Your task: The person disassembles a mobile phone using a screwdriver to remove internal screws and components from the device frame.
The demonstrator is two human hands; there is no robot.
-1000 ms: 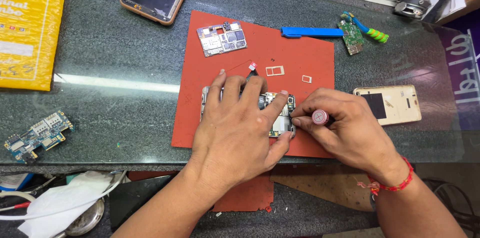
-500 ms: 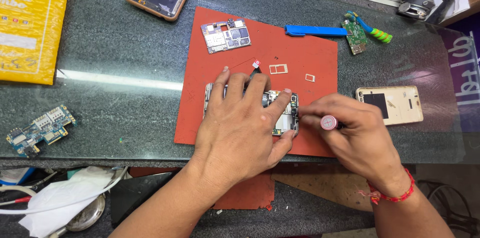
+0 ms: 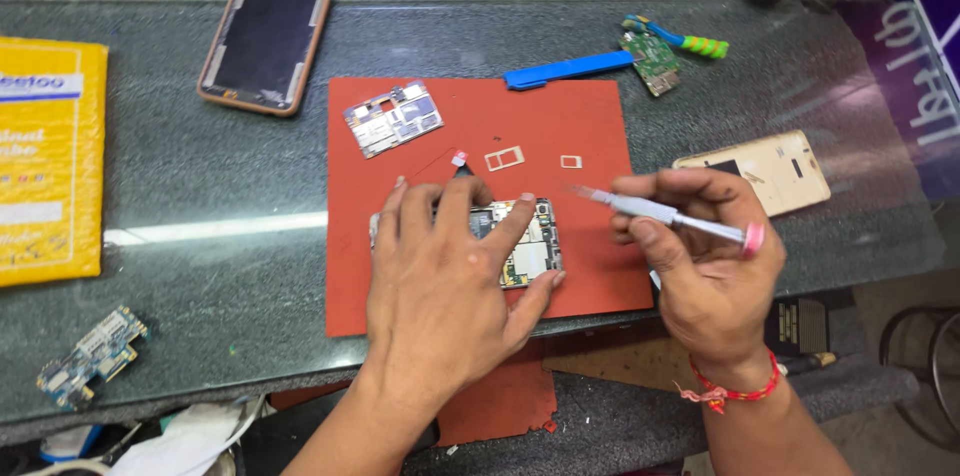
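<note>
While the left hand [image 3: 440, 286] lay spread, pressing the opened phone's bare circuit board [image 3: 525, 241] onto the red mat [image 3: 590, 126], the right hand [image 3: 700, 256] pinched a slim grey screwdriver [image 3: 660, 214]; the board looked light, stiff, fragile, best held by its edges.

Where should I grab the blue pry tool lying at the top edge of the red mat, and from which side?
Probably best to pinch the blue pry tool near its middle, across its narrow width, coming straight down from above. It lies flat and long, running left to right along the red mat's top edge. Its right end sits close to a small green circuit board, so the left half offers more room.
</note>
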